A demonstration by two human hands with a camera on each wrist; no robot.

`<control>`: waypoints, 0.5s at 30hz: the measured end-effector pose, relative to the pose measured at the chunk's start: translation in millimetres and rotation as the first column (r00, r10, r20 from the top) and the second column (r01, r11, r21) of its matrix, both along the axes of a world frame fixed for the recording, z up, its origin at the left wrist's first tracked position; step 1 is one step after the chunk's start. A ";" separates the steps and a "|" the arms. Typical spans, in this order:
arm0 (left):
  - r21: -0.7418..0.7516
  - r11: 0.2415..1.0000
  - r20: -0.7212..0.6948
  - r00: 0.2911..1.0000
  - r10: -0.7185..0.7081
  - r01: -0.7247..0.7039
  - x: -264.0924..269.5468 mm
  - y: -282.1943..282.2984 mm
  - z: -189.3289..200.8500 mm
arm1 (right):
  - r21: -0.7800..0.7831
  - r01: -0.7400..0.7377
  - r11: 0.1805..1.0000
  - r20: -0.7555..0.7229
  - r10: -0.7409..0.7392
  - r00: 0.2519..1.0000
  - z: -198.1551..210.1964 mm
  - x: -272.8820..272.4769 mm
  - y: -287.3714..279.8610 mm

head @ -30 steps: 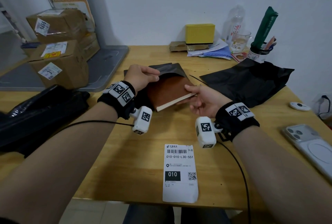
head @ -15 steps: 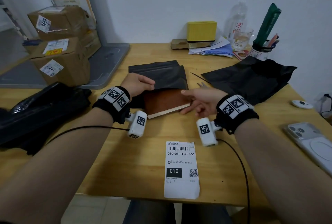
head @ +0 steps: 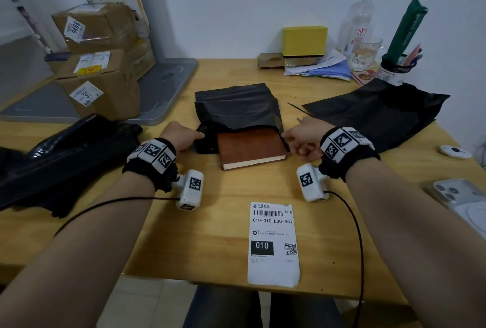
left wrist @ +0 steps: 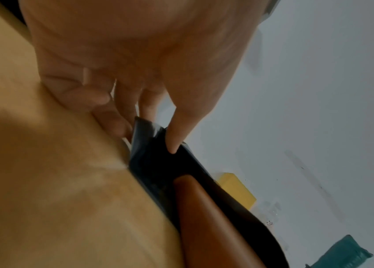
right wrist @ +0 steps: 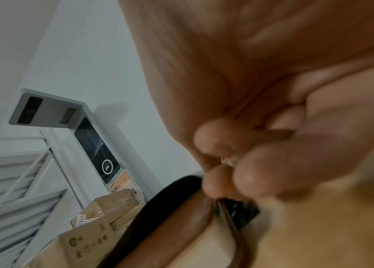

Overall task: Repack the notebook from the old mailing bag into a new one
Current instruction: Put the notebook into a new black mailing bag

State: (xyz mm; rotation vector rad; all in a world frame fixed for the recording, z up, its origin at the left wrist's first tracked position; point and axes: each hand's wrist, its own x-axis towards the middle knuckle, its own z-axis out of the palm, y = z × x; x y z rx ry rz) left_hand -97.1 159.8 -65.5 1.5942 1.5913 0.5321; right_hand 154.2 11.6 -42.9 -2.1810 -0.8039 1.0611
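At mid-frame in the head view, the notebook lies on the table, its far end inside the bag. The left hand pinches the bag's left mouth corner; the right hand pinches the right corner. The label lies below them.

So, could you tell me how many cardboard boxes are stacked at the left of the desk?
3 are clear: the top box marked 9466, a middle box beneath it, and the front box lowest. More cardboard behind them may be further boxes, partly hidden.
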 end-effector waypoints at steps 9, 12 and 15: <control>0.029 0.999 -0.048 0.999 -0.016 0.018 7.0 -6.1 -0.1 | 0.014 0.004 1.000 0.024 -0.004 1.000 -5.5 -1.7 4.4; 0.013 1.000 -0.049 0.999 -0.021 0.022 8.1 -4.5 -0.6 | 0.028 -0.016 0.999 0.044 0.015 0.999 -5.1 -1.6 7.8; 0.009 0.999 -0.054 0.998 -0.038 0.038 11.1 -5.0 -0.5 | 0.036 -0.012 0.999 0.063 0.010 0.998 -7.3 2.1 11.1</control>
